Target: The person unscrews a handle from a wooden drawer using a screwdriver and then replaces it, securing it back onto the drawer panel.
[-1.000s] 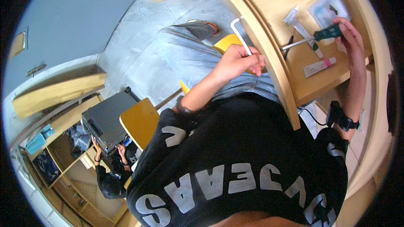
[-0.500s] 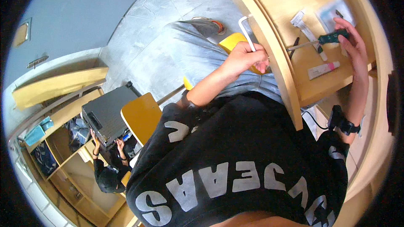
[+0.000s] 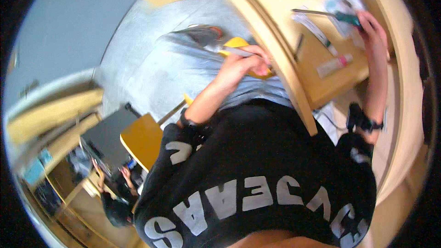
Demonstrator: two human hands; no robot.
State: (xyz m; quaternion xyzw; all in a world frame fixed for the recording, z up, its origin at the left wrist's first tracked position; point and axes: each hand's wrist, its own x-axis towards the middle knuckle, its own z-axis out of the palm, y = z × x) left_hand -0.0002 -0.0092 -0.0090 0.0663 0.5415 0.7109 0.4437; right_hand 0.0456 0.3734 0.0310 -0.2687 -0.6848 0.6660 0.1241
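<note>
My right hand (image 3: 371,25) is closed around the green handle of a screwdriver (image 3: 347,18). Its shaft points left over the wooden surface, with the tip apart from the upright board (image 3: 264,32). On the other side of that board, my left hand (image 3: 243,65) is closed on a white bar-shaped handle (image 3: 238,51), partly hidden by the fingers and blurred. Below the screwdriver lie a white tube (image 3: 317,32), a second tube with a pink cap (image 3: 334,65) and a thin black pen-like thing (image 3: 299,47). A clear plastic bag (image 3: 342,4) lies behind the screwdriver.
A yellow chair seat (image 3: 142,140) stands at the left, beside a dark grey box-like case (image 3: 110,133). Another person (image 3: 120,204) in dark clothes reaches toward that case. Wooden shelving (image 3: 78,197) holds bags. My jeans-clad leg (image 3: 183,48) extends over the grey floor.
The screwdriver has come away from the board, its tip swinging up. The white handle in my left hand has tipped from upright to nearly level. The whole view has shifted and blurred.
</note>
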